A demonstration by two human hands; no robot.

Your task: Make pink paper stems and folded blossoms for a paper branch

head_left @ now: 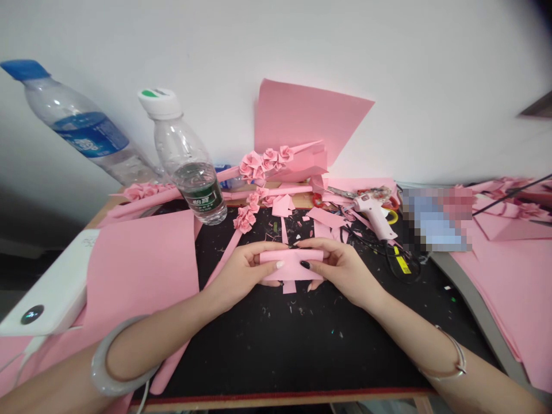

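Between my two hands is a small piece of pink paper (293, 265), with its upper edge curled or folded over. My left hand (250, 265) grips its left end, thumb in front and fingers behind. The right end is pinched the same way by my right hand (334, 264), whose thumbnail is black. A narrow pink paper strip (289, 286) shows below the held piece, on the black mat (276, 345). Just beyond my hands lie pink paper scraps (326, 218) and folded paper roses (245, 219). Most of my fingers are hidden behind the paper.
A water bottle (196, 178) and a blue-capped bottle (95, 132) stand at back left. A white power bank (52, 287) lies beside pink sheets (142, 264). At back right are a glue gun (374, 215) with a cable and scissors (340, 191). More pink sheets (513, 276) lie far right.
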